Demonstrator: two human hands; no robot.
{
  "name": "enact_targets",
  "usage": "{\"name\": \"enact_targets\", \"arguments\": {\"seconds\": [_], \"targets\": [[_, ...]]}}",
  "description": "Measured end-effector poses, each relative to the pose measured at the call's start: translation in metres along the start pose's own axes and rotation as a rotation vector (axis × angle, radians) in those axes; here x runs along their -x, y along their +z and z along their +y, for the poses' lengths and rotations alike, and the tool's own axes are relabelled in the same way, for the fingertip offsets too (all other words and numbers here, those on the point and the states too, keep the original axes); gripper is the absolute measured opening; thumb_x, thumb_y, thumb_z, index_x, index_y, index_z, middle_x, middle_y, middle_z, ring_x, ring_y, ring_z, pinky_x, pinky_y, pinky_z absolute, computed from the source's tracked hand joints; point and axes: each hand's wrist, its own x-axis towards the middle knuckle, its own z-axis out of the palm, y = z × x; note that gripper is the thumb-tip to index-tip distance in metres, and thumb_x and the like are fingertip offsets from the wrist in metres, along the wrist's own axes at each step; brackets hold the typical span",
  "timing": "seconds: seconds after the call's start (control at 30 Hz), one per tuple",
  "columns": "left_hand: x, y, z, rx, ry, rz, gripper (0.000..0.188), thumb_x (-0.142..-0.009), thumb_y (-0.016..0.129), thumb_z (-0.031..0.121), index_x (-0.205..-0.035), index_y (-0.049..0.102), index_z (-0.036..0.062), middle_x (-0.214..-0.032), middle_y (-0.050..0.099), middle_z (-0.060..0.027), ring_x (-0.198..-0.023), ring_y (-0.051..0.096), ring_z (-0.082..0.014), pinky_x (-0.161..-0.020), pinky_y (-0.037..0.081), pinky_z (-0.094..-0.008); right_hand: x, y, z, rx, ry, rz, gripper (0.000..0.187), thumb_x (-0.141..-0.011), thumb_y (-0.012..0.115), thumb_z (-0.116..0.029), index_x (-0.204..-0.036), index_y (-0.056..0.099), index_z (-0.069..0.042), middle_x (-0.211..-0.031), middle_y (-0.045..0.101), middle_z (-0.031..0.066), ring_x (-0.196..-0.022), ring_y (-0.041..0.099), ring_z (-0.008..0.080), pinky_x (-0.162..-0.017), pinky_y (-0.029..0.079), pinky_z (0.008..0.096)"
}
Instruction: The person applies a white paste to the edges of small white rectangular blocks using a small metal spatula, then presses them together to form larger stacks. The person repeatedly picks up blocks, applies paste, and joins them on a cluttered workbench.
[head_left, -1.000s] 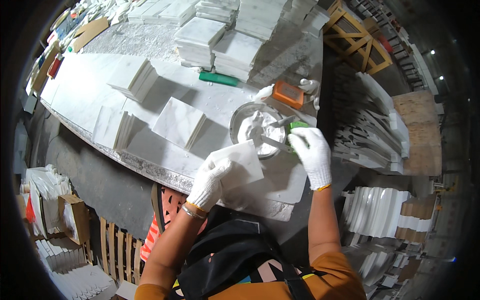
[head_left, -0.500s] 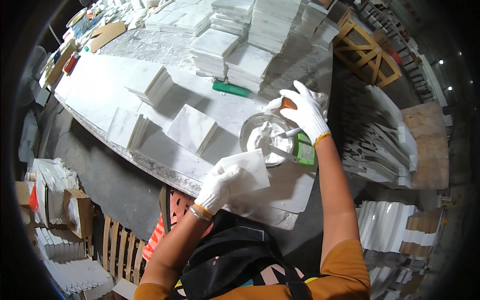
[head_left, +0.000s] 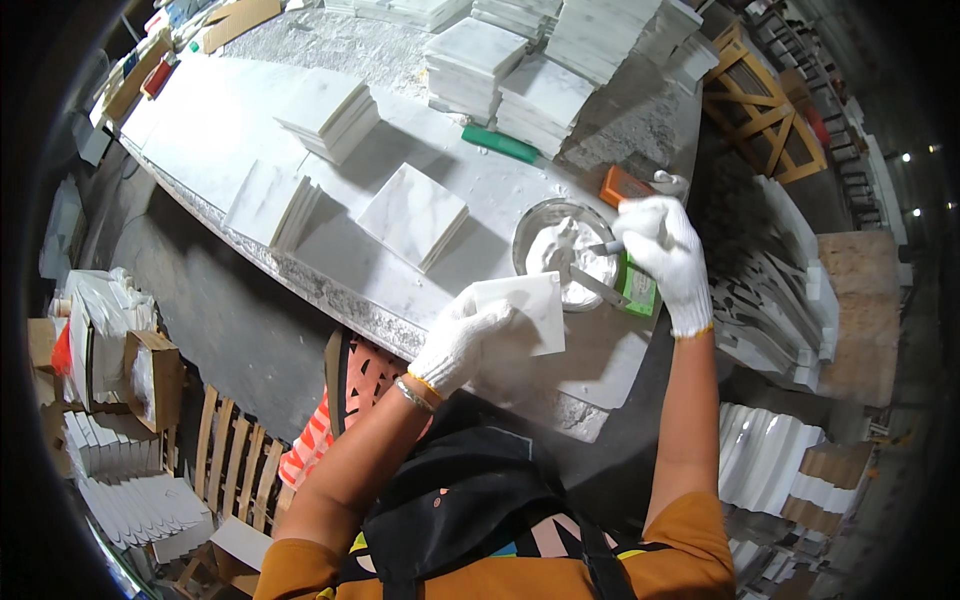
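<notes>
We see matt, knitted white cloth gloves (head_left: pixel 691 308); a smooth, square white stone tile (head_left: pixel 537 312); soft-looking white paste (head_left: pixel 550 246); a flat grey metal blade (head_left: pixel 597 285); a smooth pale stone tabletop (head_left: pixel 200 100), rough along its front edge; and a yellowish crate (head_left: pixel 747 98) of bare wood.

Open tabletop (head_left: pixel 492 205) between tile stack (head_left: pixel 410 212) and paste bowl (head_left: pixel 521 250), green bar (head_left: pixel 500 143) crossing the far end, taller stacks (head_left: pixel 475 62) behind

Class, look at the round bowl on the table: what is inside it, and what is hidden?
The round bowl holds white paste, with two flat blades reaching in over it. The paste covers the bottom, so anything beneath cannot be seen.
</notes>
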Motion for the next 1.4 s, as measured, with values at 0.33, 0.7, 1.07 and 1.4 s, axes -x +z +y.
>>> {"name": "enact_targets", "arguments": {"seconds": [0.33,0.7,1.07,1.4], "targets": [[-0.001,0.0,-0.003,-0.009,0.034,0.001,0.042,-0.089,0.069,0.014,-0.126,0.054,0.0006,-0.118,0.063,-0.0079,-0.106,0.062,-0.0172,-0.094,0.052,-0.0348,0.076,0.013,-0.005,0.145,0.242,-0.035,0.035,-0.083,0.075,-0.007,-0.116,0.068,0.001,-0.104,0.069,0.0063,-0.094,0.063,0.0124,-0.085,0.05,0.0286],[0.0,0.002,-0.001,-0.007,0.029,-0.008,0.043,-0.089,0.07,0.015,-0.127,0.054,0.0007,-0.12,0.063,-0.0083,-0.108,0.061,-0.0175,-0.095,0.051,-0.0348,0.074,0.019,-0.01,0.337,0.125,-0.052,0.03,-0.078,0.078,-0.012,-0.105,0.072,0.0,-0.096,0.071,0.015,-0.086,0.069,0.022,-0.078,0.053,0.033],[0.001,0.004,0.001,-0.016,0.019,-0.001,0.045,-0.088,0.071,0.015,-0.127,0.054,0.0008,-0.12,0.063,-0.0086,-0.108,0.061,-0.0178,-0.095,0.051,-0.0344,0.071,0.019,-0.009,0.369,0.146,-0.071,0.032,-0.077,0.079,-0.014,-0.105,0.072,0.0,-0.095,0.072,0.0154,-0.084,0.069,0.0231,-0.076,0.054,0.0331],[0.002,0.004,0.001,-0.011,0.008,0.008,0.045,-0.088,0.071,0.015,-0.127,0.054,0.0008,-0.12,0.063,-0.0086,-0.108,0.062,-0.0183,-0.095,0.052,-0.0347,0.071,0.018,-0.008,0.378,0.162,-0.066,0.034,-0.077,0.079,-0.016,-0.106,0.072,0.0,-0.095,0.071,0.0155,-0.084,0.069,0.0218,-0.075,0.053,0.0333]]}}
